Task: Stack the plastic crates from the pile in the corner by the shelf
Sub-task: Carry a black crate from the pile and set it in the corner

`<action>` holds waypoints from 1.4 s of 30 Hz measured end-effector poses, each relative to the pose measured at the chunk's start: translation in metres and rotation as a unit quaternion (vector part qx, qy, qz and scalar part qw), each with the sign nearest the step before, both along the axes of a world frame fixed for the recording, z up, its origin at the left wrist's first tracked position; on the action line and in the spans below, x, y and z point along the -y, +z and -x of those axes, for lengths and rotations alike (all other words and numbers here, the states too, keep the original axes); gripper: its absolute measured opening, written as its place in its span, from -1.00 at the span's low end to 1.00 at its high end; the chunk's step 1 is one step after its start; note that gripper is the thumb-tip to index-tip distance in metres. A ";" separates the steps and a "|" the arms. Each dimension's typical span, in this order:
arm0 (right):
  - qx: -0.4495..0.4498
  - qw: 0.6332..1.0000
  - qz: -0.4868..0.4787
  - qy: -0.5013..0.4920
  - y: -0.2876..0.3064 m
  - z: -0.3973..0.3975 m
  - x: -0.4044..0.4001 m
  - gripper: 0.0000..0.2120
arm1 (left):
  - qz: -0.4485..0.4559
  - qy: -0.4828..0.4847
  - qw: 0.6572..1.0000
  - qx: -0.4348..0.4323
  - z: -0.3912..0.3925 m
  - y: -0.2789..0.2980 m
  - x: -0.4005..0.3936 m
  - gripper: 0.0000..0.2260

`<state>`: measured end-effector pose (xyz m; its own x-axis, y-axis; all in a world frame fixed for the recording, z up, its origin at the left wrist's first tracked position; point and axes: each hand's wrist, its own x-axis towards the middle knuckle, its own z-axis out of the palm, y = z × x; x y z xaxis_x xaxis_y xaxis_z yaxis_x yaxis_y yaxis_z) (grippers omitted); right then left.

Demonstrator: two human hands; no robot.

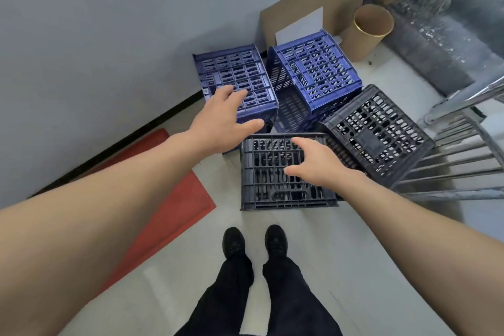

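Note:
Several slatted plastic crates lie jumbled on the floor in the corner. A blue crate [245,73] sits upside down by the wall, and a second blue crate [319,68] leans tilted beside it. A black crate [272,180] lies nearest my feet, with another black crate [381,128] tipped to its right. My left hand [223,120] hovers open over the near edge of the left blue crate. Over the top of the near black crate, my right hand [316,161] is spread open and holds nothing.
A metal wire shelf [458,155] stands at the right. A cardboard box [297,13] and a tan round bin [368,30] sit behind the crates. A red mat [169,199] lies on the floor at the left by the grey wall. My feet [253,243] stand just before the pile.

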<state>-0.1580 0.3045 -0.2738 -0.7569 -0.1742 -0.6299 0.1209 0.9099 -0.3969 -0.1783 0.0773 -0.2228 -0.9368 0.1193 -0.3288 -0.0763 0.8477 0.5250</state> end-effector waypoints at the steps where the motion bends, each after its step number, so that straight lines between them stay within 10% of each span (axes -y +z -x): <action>1: 0.007 1.000 0.000 0.005 -0.007 0.001 -0.003 -0.17 | 0.002 -0.001 1.000 0.008 0.000 -0.008 -0.005 -0.28; 25: 0.170 0.944 -0.098 0.267 -0.232 -0.037 -0.016 -0.44 | 0.012 0.103 0.984 0.146 -0.054 -0.173 -0.031 -0.29; 42: 0.097 0.964 -0.068 0.238 -0.200 0.009 0.025 -0.80 | 0.007 0.168 0.978 0.126 -0.073 -0.156 0.009 -0.29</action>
<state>-0.1666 0.2797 -0.4734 -0.4770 -0.3783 -0.7933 -0.2623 0.9228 -0.2823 -0.1055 0.0687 -0.3788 -0.8118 -0.1874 -0.5531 -0.4766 0.7600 0.4419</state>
